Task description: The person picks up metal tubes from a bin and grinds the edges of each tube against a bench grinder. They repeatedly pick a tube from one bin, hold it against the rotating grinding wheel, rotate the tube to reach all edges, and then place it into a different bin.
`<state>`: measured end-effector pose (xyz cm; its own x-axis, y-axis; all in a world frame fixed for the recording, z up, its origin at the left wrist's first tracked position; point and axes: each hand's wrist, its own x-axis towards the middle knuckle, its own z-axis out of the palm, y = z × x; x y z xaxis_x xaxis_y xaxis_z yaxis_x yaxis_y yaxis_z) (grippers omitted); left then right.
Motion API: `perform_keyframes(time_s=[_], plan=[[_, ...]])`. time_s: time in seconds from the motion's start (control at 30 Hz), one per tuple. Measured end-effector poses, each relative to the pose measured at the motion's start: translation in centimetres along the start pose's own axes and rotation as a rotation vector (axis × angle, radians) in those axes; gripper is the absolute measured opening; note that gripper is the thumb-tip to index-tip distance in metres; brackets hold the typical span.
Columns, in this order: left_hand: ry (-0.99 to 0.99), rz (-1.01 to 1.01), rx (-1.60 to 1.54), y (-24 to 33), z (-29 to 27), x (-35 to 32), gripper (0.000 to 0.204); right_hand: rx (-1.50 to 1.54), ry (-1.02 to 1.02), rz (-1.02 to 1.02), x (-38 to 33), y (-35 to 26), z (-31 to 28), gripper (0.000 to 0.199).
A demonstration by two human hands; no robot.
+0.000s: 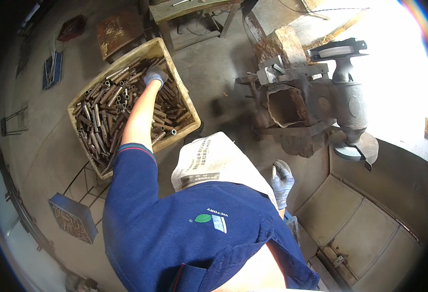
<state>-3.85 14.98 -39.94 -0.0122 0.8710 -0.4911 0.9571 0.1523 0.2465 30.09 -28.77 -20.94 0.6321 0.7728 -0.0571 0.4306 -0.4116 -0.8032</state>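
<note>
My left hand (156, 75), in a pale glove, reaches to the far side of a large yellowish bin (185, 92). It touches a heap of short brown metal tubes (108, 100); its fingers are smeared and partly hidden, so their grip does not show. Some tubes have bright cut ends, and several have small holes. Beside my right hip, my right hand (282, 182) wears a blue-and-white knitted glove. Its fingers are curled over, with a pale narrow edge along them that I cannot make out. A light apron with print (214, 158) covers my front.
A grinding machine (352, 104) stands on the right, beside a rusty stand with a square hopper (287, 106). A worktable (194, 10) is beyond the bin. Left are a blue box (72, 217) on a thin frame and a blue tray (52, 70). Metal panels (355, 219) stand lower right.
</note>
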Motion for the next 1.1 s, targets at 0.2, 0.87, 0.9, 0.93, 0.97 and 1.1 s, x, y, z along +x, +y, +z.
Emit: perform_keyframes(time_s=[0.2,0.87,0.9,0.93,0.97,1.1], plan=[[0.152,0.021,-0.162,-2.8,2.8,-0.2,0.034,0.013,-0.019,-0.053,1.1,0.3,0.4,0.017],[-1.020,0.798,-1.174,24.6,-7.5,-30.3,0.052,0.343,-0.153,-0.562,7.1,-10.5,-3.0,0.027],[-1.061,0.812,-1.182,25.7,-6.3,-31.1,0.054,0.407,-0.174,-0.513,6.7,-9.9,-3.7,0.025],[-1.117,0.873,-1.113,26.5,-5.7,-31.6,0.055,0.481,-0.199,-0.466,6.2,-9.1,-4.1,0.024],[-1.145,0.915,-1.046,27.1,-4.8,-31.9,0.056,0.557,-0.224,-0.420,5.7,-8.1,-4.6,0.022],[-1.199,0.968,-0.844,30.3,-2.3,-34.0,0.056,0.583,-0.111,-0.360,4.3,-4.3,-6.6,0.017]])
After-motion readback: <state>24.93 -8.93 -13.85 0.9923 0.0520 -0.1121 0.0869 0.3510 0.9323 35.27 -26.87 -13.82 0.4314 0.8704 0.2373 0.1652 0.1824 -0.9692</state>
